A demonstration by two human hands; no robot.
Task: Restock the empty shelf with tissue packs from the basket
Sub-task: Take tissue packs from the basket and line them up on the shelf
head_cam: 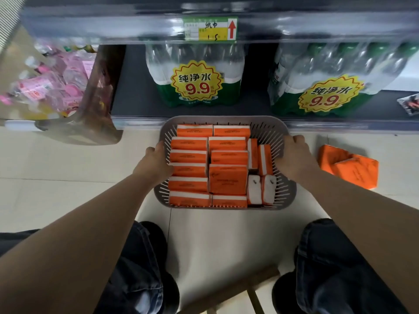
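A grey slatted basket (226, 120) stands on the pale floor tiles in front of the shelving. It is packed with several orange-and-white tissue packs (227, 179). My left hand (156, 160) grips the basket's left rim. My right hand (294, 155) grips its right rim, fingers curled over the edge. Above, a shelf edge carries a green and yellow price label (210, 28) with a red upward arrow; the shelf surface over it is out of sight.
Two shrink-wrapped bottled-water packs (195, 73) (335, 78) with 9.9 stickers stand on the bottom shelf behind the basket. Loose orange wrapping (349, 166) lies on the floor at right. A bin of pink items (49, 82) sits at left. My knees flank a wooden stool (254, 288).
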